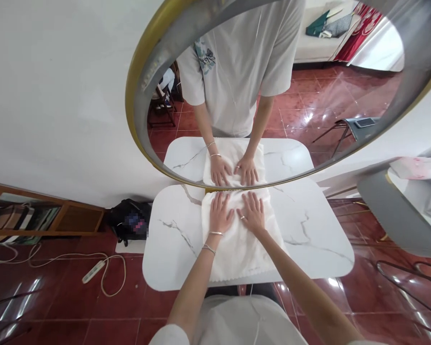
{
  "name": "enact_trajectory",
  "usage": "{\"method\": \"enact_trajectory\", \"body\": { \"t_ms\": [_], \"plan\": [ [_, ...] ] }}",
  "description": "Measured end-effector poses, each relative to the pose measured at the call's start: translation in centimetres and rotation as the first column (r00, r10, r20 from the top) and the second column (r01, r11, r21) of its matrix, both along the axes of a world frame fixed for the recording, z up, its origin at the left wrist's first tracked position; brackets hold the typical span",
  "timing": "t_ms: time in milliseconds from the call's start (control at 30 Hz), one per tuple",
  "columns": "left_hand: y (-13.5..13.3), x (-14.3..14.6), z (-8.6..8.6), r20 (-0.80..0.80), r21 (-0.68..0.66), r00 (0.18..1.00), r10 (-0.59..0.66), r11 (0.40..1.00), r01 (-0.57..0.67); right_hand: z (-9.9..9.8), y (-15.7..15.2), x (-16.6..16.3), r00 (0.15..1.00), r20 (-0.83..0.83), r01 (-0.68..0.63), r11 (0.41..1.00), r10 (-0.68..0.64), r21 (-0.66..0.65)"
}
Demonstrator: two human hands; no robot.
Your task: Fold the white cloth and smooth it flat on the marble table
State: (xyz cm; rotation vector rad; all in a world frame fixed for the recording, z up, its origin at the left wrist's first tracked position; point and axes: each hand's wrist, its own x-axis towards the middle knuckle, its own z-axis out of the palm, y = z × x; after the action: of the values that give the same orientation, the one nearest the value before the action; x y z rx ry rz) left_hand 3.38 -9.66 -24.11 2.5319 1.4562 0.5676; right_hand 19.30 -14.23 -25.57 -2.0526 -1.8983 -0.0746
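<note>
A white cloth (pixel 242 256), like a towel, lies spread on a white marble-patterned table (pixel 316 239). Its near edge looks scalloped and reaches close to the table's front edge. My left hand (pixel 221 214) rests flat on the far part of the cloth, fingers spread, with bracelets at the wrist. Beside it, my right hand (pixel 252 212) also presses flat there, a ring on one finger. A small gap separates the two thumbs. Slight wrinkles show in the cloth around the hands.
A large oval mirror (pixel 140 96) with a gold rim stands at the table's far edge, reflecting both hands. On the left are a black bag (pixel 129 220), a power strip (pixel 93 271) and a wooden shelf (pixel 82 218). A grey chair (pixel 391 211) stands at right.
</note>
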Motion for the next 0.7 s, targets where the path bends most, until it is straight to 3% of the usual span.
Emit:
{"method": "enact_trajectory", "body": {
  "t_ms": [200, 333, 433, 533, 700],
  "plan": [
    [1.4, -7.6, 0.3, -0.080, -0.009, 0.992, 0.098, 0.995, -0.099, -0.2, 0.3, -7.5, 0.996, -0.085, 0.007, 1.000, -0.005, 0.023],
    [-2.4, -9.8, 0.7, -0.044, 0.028, 0.978, 0.205, 0.979, -0.204, -0.1, -0.4, -9.1, 0.995, -0.071, -0.077, 0.997, 0.076, -0.005],
    [-8.4, -8.5, 0.8, -0.084, -0.016, 0.990, 0.115, 0.993, -0.117, -0.2, -1.3, -7.3, 0.997, -0.049, -0.061, 0.998, 0.060, -0.013],
    [-13.4, -5.1, 0.5, -0.094, -0.099, 0.995, 0.016, 0.995, -0.025, -0.3, -2.2, -3.5, 1.000, -0.018, -0.022, 1.000, 0.021, -0.015],
    [-15.2, 1.4, 0.3, 0.016, -0.112, 0.996, -0.084, 0.990, 0.086, -0.2, -4.7, 4.1, 0.992, -0.018, 0.123, 0.991, -0.123, 0.053]
  ]
}}
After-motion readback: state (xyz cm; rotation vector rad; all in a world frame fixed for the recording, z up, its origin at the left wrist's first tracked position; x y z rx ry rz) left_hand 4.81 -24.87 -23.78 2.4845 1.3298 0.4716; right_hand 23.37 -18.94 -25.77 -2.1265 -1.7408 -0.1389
